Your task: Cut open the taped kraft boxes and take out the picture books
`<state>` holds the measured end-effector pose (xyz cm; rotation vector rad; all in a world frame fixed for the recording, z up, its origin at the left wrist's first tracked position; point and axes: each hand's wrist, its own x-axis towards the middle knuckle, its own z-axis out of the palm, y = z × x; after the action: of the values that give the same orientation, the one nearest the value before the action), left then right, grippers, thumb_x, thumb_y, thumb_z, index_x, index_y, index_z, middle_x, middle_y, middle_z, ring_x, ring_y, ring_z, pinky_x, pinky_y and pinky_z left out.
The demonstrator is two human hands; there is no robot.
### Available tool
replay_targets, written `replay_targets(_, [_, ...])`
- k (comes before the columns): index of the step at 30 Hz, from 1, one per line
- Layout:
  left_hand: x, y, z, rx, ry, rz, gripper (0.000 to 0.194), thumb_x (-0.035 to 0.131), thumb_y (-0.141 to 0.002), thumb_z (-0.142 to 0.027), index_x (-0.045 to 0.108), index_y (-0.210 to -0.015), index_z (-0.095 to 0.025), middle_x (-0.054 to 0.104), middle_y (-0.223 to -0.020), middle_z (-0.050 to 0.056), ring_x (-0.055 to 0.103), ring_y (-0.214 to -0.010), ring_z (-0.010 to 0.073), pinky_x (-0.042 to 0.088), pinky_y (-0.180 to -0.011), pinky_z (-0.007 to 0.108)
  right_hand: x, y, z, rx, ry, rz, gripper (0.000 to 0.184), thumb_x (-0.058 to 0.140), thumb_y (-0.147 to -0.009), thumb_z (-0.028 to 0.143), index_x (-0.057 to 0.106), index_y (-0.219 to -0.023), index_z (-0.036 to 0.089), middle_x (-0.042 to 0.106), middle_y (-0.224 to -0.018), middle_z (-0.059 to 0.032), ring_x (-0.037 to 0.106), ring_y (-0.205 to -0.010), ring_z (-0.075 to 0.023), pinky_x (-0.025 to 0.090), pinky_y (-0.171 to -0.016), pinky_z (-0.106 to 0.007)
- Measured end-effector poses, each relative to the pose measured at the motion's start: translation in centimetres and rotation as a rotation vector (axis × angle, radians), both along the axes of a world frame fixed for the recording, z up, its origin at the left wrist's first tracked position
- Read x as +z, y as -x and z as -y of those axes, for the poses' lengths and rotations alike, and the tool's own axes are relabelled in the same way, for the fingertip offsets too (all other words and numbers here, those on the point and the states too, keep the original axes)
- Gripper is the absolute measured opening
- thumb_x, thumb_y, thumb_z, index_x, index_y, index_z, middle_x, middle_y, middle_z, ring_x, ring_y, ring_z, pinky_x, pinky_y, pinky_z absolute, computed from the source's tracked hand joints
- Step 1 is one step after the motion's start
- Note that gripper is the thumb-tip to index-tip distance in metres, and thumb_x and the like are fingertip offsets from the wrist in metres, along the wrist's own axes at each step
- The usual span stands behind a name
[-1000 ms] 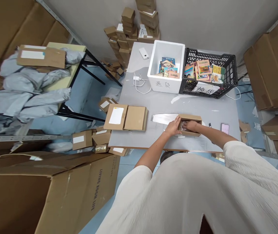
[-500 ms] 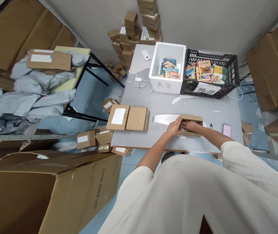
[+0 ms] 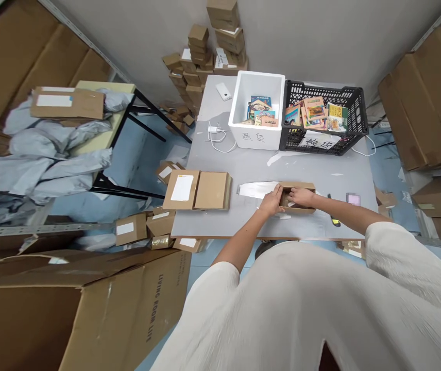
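Observation:
A small open cardboard box [image 3: 308, 210] sits near the front edge of the grey table [image 3: 224, 226]. At its left end, my left hand [image 3: 271, 201] is closed over the side wall, gripping it. My right hand [image 3: 301, 197] is over the box's opening with its fingers curled together; what they hold, if anything, is too small to make out. Something pale lies partly hidden inside the box. A white strip [image 3: 257, 189] lies flat left of the box. Just right of the box is a black and yellow cutter [image 3: 335, 220], below my right forearm.
Cardboard packages [image 3: 213, 190] lie to the left. Behind stand a white foam bin [image 3: 256, 139] and a black crate [image 3: 321, 146] with books. A phone [image 3: 353, 199] lies at right. A large open carton [image 3: 135, 309] stands front left, and stacked boxes [image 3: 226, 41] at the back.
My right hand has lifted from deeper in the box and its fingers have drawn together. My left hand stays on the box's left end. The whole view has shifted slightly.

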<state>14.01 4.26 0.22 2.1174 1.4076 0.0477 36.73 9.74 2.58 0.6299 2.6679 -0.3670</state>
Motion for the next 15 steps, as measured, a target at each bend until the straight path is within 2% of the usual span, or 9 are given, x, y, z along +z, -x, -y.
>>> replay_targets(5, [-0.1, -0.3, -0.4, 0.003, -0.006, 0.001, 0.141, 0.102, -0.068, -0.044, 0.014, -0.176, -0.024, 0.023, -0.180, 0.025, 0.062, -0.140, 0.0422, 0.051, -0.113, 0.048, 4.3, -3.8, -0.3, -0.220, -0.064, -0.078, 0.030, 0.057, -0.102, 0.011, 0.073, -0.126, 0.017, 0.077, -0.116, -0.0182, 0.066, -0.113, -0.0302, 0.043, -0.100, -0.039])
replay_targets(9, [0.0, -0.8, -1.0, 0.008, 0.011, -0.042, 0.138, 0.102, -0.066, -0.042, 0.019, -0.174, -0.024, 0.019, -0.182, 0.024, 0.056, -0.145, 0.0437, 0.051, -0.111, 0.048, 6.8, -7.6, -1.2, -0.521, -0.078, -0.240, 0.028, 0.062, -0.098, 0.019, 0.076, -0.122, 0.017, 0.078, -0.120, -0.0163, 0.068, -0.111, -0.0312, 0.048, -0.097, -0.038])
replay_targets(12, [0.3, -0.9, -1.2, -0.021, -0.007, -0.083, 0.129, 0.099, -0.068, -0.041, 0.024, -0.171, -0.023, 0.029, -0.178, 0.024, 0.056, -0.144, 0.0437, 0.049, -0.112, 0.048, 7.4, -10.3, -1.7, -0.791, -0.072, -0.473, 0.022, 0.065, -0.096, 0.029, 0.078, -0.109, 0.018, 0.080, -0.113, -0.0129, 0.071, -0.103, -0.0302, 0.053, -0.092, -0.037])
replay_targets(15, [0.7, -0.3, -1.1, -0.019, -0.054, -0.086, 0.124, 0.097, -0.070, -0.040, 0.027, -0.170, -0.020, 0.039, -0.172, 0.025, 0.056, -0.144, 0.0434, 0.046, -0.115, 0.048, 6.7, -12.2, -1.7, -1.086, -0.059, -0.730, 0.028, 0.070, -0.092, 0.040, 0.079, -0.106, 0.017, 0.082, -0.104, -0.0099, 0.072, -0.098, -0.0296, 0.057, -0.092, -0.039])
